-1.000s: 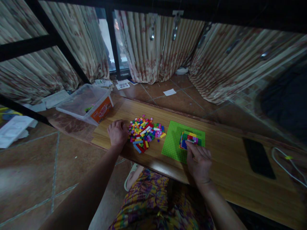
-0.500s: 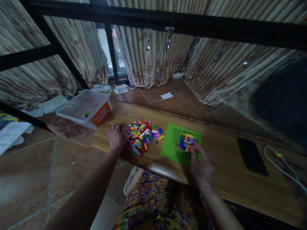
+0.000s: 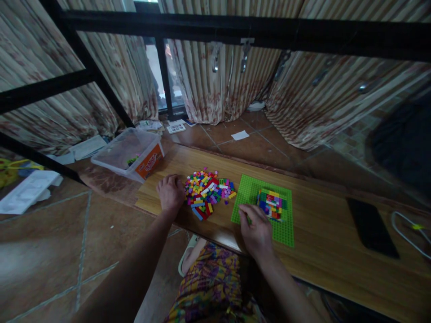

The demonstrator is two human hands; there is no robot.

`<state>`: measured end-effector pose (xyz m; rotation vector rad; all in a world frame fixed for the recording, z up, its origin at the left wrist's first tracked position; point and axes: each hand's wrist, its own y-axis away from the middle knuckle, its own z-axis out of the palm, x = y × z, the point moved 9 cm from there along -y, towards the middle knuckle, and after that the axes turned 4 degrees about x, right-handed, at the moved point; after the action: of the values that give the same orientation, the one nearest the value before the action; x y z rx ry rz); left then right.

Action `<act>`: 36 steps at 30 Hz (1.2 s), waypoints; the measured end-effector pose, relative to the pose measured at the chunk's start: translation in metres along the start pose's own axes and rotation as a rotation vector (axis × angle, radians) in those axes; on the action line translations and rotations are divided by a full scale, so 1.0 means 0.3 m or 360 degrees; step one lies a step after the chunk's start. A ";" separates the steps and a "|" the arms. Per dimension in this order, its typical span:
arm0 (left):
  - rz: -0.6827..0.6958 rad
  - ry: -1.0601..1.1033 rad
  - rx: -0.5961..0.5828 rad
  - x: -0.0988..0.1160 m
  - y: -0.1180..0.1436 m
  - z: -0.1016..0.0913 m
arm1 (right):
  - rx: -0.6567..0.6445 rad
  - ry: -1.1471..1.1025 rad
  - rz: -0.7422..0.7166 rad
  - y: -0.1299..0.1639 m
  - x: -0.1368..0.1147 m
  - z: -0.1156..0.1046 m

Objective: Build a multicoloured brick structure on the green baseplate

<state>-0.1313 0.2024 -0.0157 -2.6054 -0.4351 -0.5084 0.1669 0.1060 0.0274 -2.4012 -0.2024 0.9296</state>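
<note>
On the wooden board, a bright green baseplate (image 3: 283, 233) carries a low, multicoloured build of toy bricks (image 3: 271, 203). My right hand (image 3: 257, 229) hovers over the plate's left front part, just left of the build, with thumb and forefinger drawn close together. Any small piece between those fingertips is hidden from me. A heap of loose building bricks (image 3: 207, 190) in many colours lies left of the plate. Against the heap's left side rests my left hand (image 3: 171, 192), its fingers laid on the board and nothing visible in them.
A clear plastic tub (image 3: 129, 150) with an orange label stands beyond the board's left end. Toward the right lie a black phone-like slab (image 3: 372, 228) and a white cable (image 3: 406, 233). A black metal frame (image 3: 215, 27) crosses in front of the curtains.
My right hand has left the right side of the brick build and moved left, over the plate's near left part. My left hand stays beside the heap. The view has shifted slightly.
</note>
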 end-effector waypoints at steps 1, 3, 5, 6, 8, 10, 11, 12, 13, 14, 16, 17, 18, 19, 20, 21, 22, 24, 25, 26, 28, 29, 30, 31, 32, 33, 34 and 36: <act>0.0002 0.0000 0.0002 0.001 0.000 -0.001 | -0.0054 0.0005 -0.0008 -0.016 0.000 0.029; 0.0002 0.0001 0.0005 0.002 0.000 -0.002 | -0.0143 0.0025 -0.0029 -0.043 0.004 0.079; 0.0001 -0.0005 0.0001 0.002 0.001 -0.003 | -0.0211 0.0064 -0.0048 -0.059 0.009 0.120; 0.0005 -0.0009 -0.0001 0.003 0.002 -0.002 | -0.0239 0.0090 -0.0053 -0.063 0.012 0.137; 0.0008 -0.0017 0.0002 0.004 0.003 -0.002 | -0.0290 0.0160 -0.0050 -0.063 0.018 0.168; 0.0004 -0.0016 0.0004 0.003 0.004 -0.001 | -0.0330 0.0249 -0.0038 -0.057 0.023 0.195; -0.0002 -0.0013 0.0004 0.001 0.004 0.000 | -0.0343 0.0292 -0.0029 -0.054 0.024 0.205; -0.0009 -0.0010 0.0006 0.000 0.004 0.000 | -0.0351 0.0328 -0.0021 -0.051 0.024 0.214; -0.0012 -0.0008 0.0008 -0.001 0.004 0.000 | -0.0356 0.0352 -0.0014 -0.049 0.023 0.221; -0.0010 -0.0009 0.0010 0.000 0.004 0.000 | -0.0358 0.0365 -0.0009 -0.048 0.020 0.226; 0.0000 -0.0018 0.0013 0.002 0.003 -0.001 | -0.0358 0.0354 -0.0001 -0.045 0.012 0.232; 0.0005 -0.0024 0.0014 0.003 0.003 -0.001 | -0.0358 0.0329 0.0000 -0.043 0.006 0.232; 0.0009 -0.0030 0.0016 0.003 0.003 -0.002 | -0.0359 0.0294 0.0000 -0.039 -0.001 0.231; 0.0010 -0.0034 0.0021 0.003 0.002 -0.003 | -0.0361 0.0250 0.0000 -0.034 -0.009 0.229; 0.0009 -0.0037 0.0026 0.003 0.002 -0.003 | -0.0359 0.0199 0.0003 -0.026 -0.017 0.224; 0.0007 -0.0039 0.0029 0.003 0.001 -0.004 | -0.0355 0.0148 0.0010 -0.017 -0.025 0.217; 0.0006 -0.0042 0.0029 0.003 0.001 -0.004 | -0.0349 0.0099 0.0025 -0.007 -0.029 0.208; 0.0002 -0.0045 0.0018 0.002 0.000 -0.004 | -0.0336 0.0011 0.0082 0.018 -0.031 0.185; -0.0002 -0.0044 0.0011 0.002 -0.001 -0.004 | -0.0327 -0.0032 0.0123 0.031 -0.026 0.170; -0.0005 -0.0041 0.0007 0.002 -0.002 -0.004 | -0.0323 -0.0075 0.0168 0.044 -0.019 0.153; -0.0007 -0.0030 -0.0002 0.003 -0.003 -0.004 | -0.0317 -0.0146 0.0260 0.071 0.003 0.116; -0.0005 -0.0026 -0.0007 0.003 -0.004 -0.003 | -0.0312 -0.0164 0.0305 0.084 0.018 0.095; -0.0004 -0.0025 -0.0009 0.003 -0.005 -0.003 | -0.0307 -0.0168 0.0346 0.096 0.034 0.071; -0.0004 -0.0026 -0.0008 0.002 -0.006 -0.002 | -0.0295 -0.0158 0.0383 0.107 0.052 0.046; -0.0004 -0.0027 -0.0006 0.001 -0.008 -0.002 | -0.0275 -0.0139 0.0414 0.115 0.072 0.018; -0.0006 -0.0026 -0.0003 0.000 -0.009 -0.001 | -0.0240 -0.0114 0.0437 0.120 0.092 -0.013; -0.0008 -0.0022 -0.0001 0.000 -0.010 0.000 | -0.0197 -0.0088 0.0449 0.121 0.112 -0.046; -0.0014 -0.0014 -0.0006 -0.001 -0.011 0.002 | -0.0067 -0.0024 0.0444 0.111 0.150 -0.115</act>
<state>-0.1327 0.2054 -0.0150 -2.6113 -0.4489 -0.5011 0.2215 0.0777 0.0045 -2.5039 0.1126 1.0762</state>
